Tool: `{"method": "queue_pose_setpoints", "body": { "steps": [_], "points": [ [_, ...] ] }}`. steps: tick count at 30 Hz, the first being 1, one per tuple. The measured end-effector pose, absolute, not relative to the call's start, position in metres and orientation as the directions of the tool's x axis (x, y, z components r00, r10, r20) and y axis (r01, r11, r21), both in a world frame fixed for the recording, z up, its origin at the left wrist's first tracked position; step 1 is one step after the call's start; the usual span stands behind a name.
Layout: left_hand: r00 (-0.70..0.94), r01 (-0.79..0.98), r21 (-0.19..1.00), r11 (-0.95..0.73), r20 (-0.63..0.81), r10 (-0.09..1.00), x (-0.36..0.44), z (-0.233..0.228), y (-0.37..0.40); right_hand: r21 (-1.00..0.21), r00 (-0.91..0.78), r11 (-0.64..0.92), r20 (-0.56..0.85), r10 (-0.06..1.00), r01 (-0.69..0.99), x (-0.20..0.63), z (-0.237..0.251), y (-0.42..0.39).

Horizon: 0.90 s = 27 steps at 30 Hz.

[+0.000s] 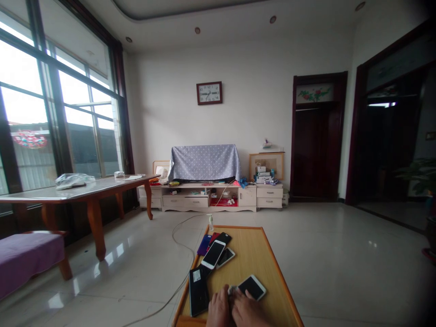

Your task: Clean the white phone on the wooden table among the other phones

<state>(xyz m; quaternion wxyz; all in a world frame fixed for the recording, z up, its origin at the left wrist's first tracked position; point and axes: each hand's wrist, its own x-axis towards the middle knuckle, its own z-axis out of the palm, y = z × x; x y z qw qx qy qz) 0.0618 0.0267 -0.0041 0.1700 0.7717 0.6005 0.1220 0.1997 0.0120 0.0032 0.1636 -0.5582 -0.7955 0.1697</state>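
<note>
At the near end of the narrow wooden table, my left hand [219,309] and my right hand [248,309] are close together. Their fingers are closed around a small pale crumpled wad [233,289], perhaps cloth or tissue; most of it is hidden. A white phone [252,287] lies screen up just past my right fingertips. Left of my left hand is a black phone [198,290] with a white label. Farther up, a white-framed phone [213,254] rests over others, among them a blue phone [203,245] and a second white phone [226,257].
A pump bottle [210,221] stands at the far end of the wooden table [264,254]. A cable [180,286] runs along the floor on its left. A long table [112,184] and a purple-covered seat [30,259] are at the left; a low cabinet [184,202] lines the back wall.
</note>
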Motion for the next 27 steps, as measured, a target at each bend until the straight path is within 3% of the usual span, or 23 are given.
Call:
{"method": "queue_pose_setpoints", "body": {
  "steps": [10,20,27],
  "points": [
    [0.308,0.848,0.456,-0.271,-0.009,0.951,0.054,-0.013,0.033,-0.357,-0.053,0.082,0.090,0.995,0.930,0.249,0.007,0.044],
    [0.216,0.882,0.445,-0.158,-0.083,0.973,0.061,0.003,0.029,-0.398,-0.317,0.320,0.077,0.945,0.860,0.201,0.001,0.023],
    [0.242,0.863,0.474,-0.176,-0.080,0.967,0.058,-0.002,0.034,-0.351,-0.054,0.078,0.077,0.996,0.933,0.243,0.007,0.039]
  ]
}}
